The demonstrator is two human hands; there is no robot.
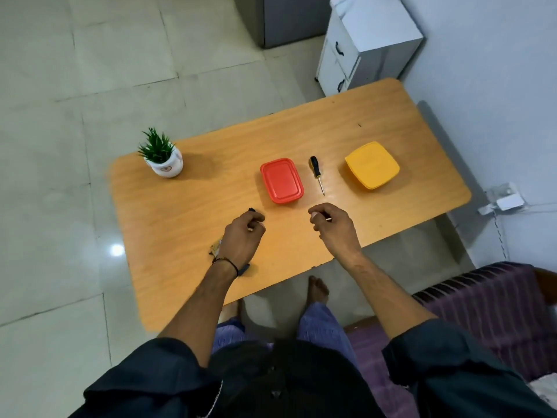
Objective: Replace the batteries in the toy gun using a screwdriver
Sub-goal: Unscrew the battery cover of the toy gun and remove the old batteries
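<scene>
The toy gun (pixel 215 248) lies on the wooden table (pixel 180 206) near the front left, mostly hidden under my left hand (pixel 243 235). Only a dark tip beyond the knuckles and bits beside the wrist show. My left hand's fingers are curled down onto it. A screwdriver (pixel 316 173) with a black handle lies between the two lidded boxes, tip pointing toward me. My right hand (pixel 335 226) hovers just in front of the screwdriver's tip with fingers curled. A small pale speck shows at its fingertips, and I cannot make out what it is. No batteries are visible.
A red lidded box (pixel 281 181) sits left of the screwdriver and a yellow lidded box (pixel 372 165) to its right. A small potted plant (pixel 163 158) stands at the far left corner. A white cabinet (pixel 361 46) stands beyond the table.
</scene>
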